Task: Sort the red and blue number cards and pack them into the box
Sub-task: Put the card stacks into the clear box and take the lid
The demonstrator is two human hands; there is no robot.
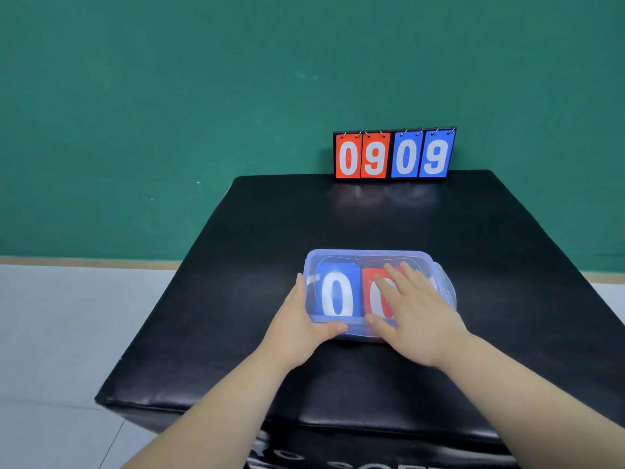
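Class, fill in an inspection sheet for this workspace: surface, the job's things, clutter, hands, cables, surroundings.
Surface: black padded block, glossy, white lettering on its near face.
Job's things: clear plastic box with its lid on; inside, a blue card showing 0 on the left and a red card on the right, partly hidden by a hand.
Clutter: flip scoreboard at the far edge, reading 09 in red and 09 in blue.
Hands: left hand grips the box's left end; right hand lies flat on the lid.
Cables: nothing seen.
Surroundings: green wall, pale floor.
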